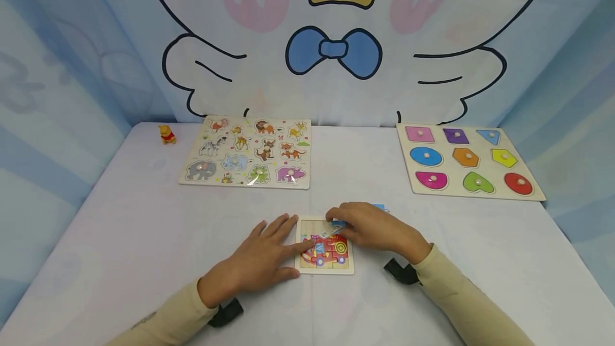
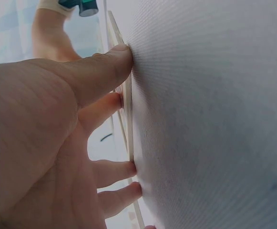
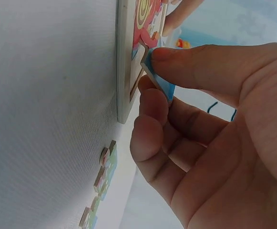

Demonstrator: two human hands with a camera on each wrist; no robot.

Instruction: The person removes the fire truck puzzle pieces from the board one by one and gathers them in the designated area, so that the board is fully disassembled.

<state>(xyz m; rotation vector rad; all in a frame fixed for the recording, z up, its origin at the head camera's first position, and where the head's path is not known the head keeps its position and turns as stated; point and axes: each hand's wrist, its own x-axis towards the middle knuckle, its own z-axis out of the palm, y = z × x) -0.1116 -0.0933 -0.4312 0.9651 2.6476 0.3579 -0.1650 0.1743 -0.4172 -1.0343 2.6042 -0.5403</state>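
A small wooden jigsaw tray lies on the table, its lower part filled with pieces of a red vehicle picture and its upper part showing bare wood. My left hand rests at the tray's left side with spread fingers; its index finger lies on the pieces and its thumb touches the frame's edge. Between thumb and fingers, my right hand pinches a blue puzzle piece, tilted over the tray's upper right. Several loose puzzle pieces lie beyond the right hand, mostly hidden by it in the head view.
At the back left lies an animal peg puzzle, with a small yellow and red bear figure beside it. A shape peg puzzle lies at the back right. Behind the table hangs a printed curtain.
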